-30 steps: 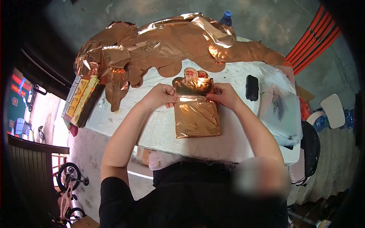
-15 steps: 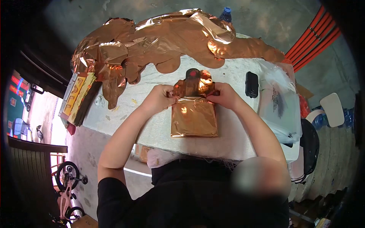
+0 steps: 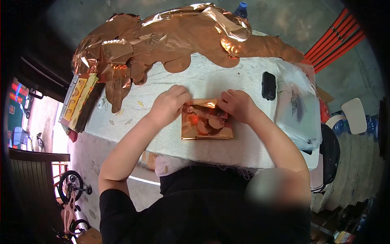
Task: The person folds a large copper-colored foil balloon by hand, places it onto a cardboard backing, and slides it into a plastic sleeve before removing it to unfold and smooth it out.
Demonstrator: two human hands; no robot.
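A copper-coloured foil packet (image 3: 208,124) is held flat on the white surface (image 3: 195,155), directly between the fingers and extending from them toward the body. Its upper left corner is gripped by the left hand (image 3: 168,105), whose fingers are bent and drawn in close with little gap. Its upper right corner is gripped in the same way by the right hand (image 3: 239,106); the exact thumb contact cannot be told on either side. A narrow band of foil is folded along the edge between the fingers.

Beyond the fingers, a heap of copper foil (image 3: 174,42) is spread across the far side. A black case (image 3: 269,86) is placed to the right of the right fingers, with clear plastic bags (image 3: 294,118) farther right. Stacked packs (image 3: 79,101) are set well left of the left fingers.
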